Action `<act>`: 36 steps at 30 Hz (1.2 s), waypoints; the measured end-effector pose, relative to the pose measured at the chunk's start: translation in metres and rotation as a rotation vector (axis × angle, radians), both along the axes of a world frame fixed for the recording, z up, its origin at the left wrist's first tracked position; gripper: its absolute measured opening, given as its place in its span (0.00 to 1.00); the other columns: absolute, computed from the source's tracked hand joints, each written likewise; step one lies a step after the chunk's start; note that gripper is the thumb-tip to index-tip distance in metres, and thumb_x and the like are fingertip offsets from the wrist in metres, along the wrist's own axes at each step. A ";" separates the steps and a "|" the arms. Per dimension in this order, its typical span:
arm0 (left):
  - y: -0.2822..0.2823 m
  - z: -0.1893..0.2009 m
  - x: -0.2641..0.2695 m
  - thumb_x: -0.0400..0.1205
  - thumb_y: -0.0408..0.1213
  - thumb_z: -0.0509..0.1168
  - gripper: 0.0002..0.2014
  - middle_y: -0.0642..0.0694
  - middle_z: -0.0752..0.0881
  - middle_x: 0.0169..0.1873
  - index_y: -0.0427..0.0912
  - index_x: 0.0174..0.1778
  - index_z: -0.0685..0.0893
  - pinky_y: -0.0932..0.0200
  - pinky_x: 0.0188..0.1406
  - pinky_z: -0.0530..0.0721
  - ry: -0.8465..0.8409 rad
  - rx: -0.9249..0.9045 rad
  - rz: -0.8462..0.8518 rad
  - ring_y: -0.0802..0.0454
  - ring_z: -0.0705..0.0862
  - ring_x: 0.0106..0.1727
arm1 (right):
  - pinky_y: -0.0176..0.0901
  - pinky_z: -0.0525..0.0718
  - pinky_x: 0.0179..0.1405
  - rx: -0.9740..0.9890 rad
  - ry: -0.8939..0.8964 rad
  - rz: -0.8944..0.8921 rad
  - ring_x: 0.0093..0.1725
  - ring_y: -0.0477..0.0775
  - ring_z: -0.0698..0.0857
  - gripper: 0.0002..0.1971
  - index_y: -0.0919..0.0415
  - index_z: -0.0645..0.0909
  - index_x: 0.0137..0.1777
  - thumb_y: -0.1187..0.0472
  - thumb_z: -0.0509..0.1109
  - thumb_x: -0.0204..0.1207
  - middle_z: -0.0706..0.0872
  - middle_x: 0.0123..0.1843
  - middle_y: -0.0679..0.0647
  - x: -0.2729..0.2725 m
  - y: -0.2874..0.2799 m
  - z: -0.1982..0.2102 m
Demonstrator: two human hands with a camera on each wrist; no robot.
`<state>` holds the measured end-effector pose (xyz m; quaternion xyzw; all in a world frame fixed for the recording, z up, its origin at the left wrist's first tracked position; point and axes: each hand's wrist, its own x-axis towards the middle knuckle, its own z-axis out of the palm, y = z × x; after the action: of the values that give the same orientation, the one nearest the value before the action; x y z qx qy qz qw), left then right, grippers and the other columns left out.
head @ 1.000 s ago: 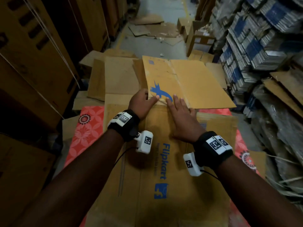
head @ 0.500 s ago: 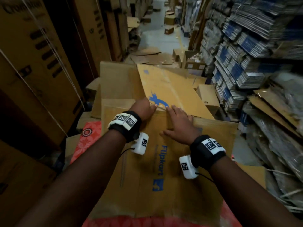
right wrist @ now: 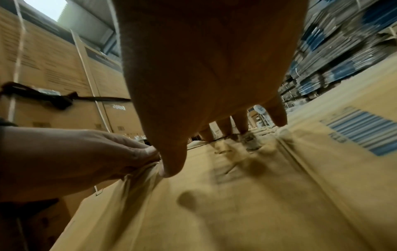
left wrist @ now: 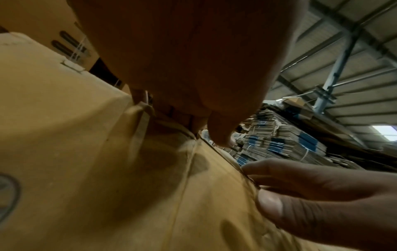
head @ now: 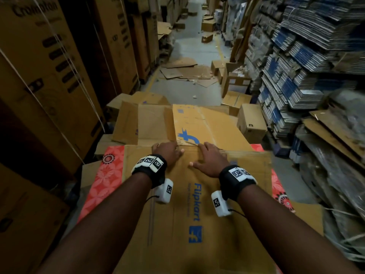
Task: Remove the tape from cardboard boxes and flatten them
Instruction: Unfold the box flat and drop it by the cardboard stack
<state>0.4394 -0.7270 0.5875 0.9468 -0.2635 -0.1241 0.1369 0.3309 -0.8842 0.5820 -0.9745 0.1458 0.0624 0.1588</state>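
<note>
A flattened brown Flipkart box [head: 197, 206] lies on a red floral surface [head: 106, 178] in front of me. My left hand [head: 167, 153] is at the box's far edge, its fingers curled over that edge and gripping it. The left wrist view shows those fingers [left wrist: 219, 135] bent down beside a pale strip of tape [left wrist: 139, 122]. Just to the right, my right hand [head: 209, 163] lies flat with spread fingers, pressing on the cardboard. In the right wrist view the right thumb [right wrist: 171, 163] nearly touches the left hand [right wrist: 75, 156].
Another flattened sheet with a blue logo [head: 207, 129] lies just beyond the hands. Tall strapped cartons [head: 49, 86] wall the left side. Bundled flat cardboard stacks [head: 296, 66] fill the right. Loose boxes and scraps [head: 185, 72] litter the aisle floor ahead.
Both hands stay at the box's far edge. The right hand's thumb has spread out to the left. My view has lifted toward the aisle.
</note>
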 end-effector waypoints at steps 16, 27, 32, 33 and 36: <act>-0.021 -0.058 0.050 0.77 0.64 0.63 0.22 0.48 0.89 0.51 0.50 0.52 0.86 0.44 0.65 0.69 0.175 -0.274 0.317 0.42 0.84 0.58 | 0.69 0.67 0.75 0.045 0.004 -0.033 0.85 0.64 0.49 0.48 0.54 0.49 0.85 0.37 0.71 0.73 0.48 0.87 0.58 0.042 0.015 -0.060; -0.053 -0.051 0.031 0.81 0.57 0.63 0.35 0.44 0.79 0.69 0.44 0.80 0.62 0.32 0.75 0.55 -0.024 0.114 0.043 0.41 0.75 0.71 | 0.61 0.63 0.81 0.176 0.022 -0.048 0.85 0.65 0.52 0.49 0.51 0.46 0.86 0.44 0.74 0.74 0.46 0.87 0.59 0.020 -0.024 -0.077; -0.045 -0.090 0.034 0.84 0.51 0.61 0.41 0.39 0.64 0.81 0.42 0.85 0.44 0.38 0.78 0.57 0.076 0.076 -0.094 0.38 0.66 0.79 | 0.63 0.63 0.80 0.158 0.185 -0.069 0.86 0.64 0.47 0.50 0.50 0.45 0.86 0.38 0.71 0.73 0.39 0.88 0.59 0.023 -0.012 -0.098; -0.042 -0.095 0.035 0.84 0.49 0.61 0.40 0.39 0.68 0.79 0.42 0.85 0.46 0.40 0.78 0.59 0.098 -0.016 -0.075 0.39 0.69 0.77 | 0.64 0.64 0.80 0.149 0.199 -0.086 0.86 0.63 0.46 0.51 0.49 0.44 0.86 0.38 0.72 0.72 0.38 0.88 0.59 0.022 -0.010 -0.100; -0.029 -0.102 0.049 0.84 0.49 0.56 0.29 0.38 0.82 0.66 0.41 0.80 0.60 0.44 0.72 0.69 0.204 -0.291 0.006 0.36 0.78 0.68 | 0.65 0.68 0.77 0.104 0.145 -0.105 0.85 0.65 0.53 0.51 0.49 0.42 0.86 0.38 0.71 0.72 0.45 0.88 0.59 0.025 -0.009 -0.102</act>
<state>0.4881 -0.7564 0.4858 0.9002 -0.2608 -0.1798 0.2988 0.3560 -0.8929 0.4802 -0.9489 0.2042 0.1320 0.2012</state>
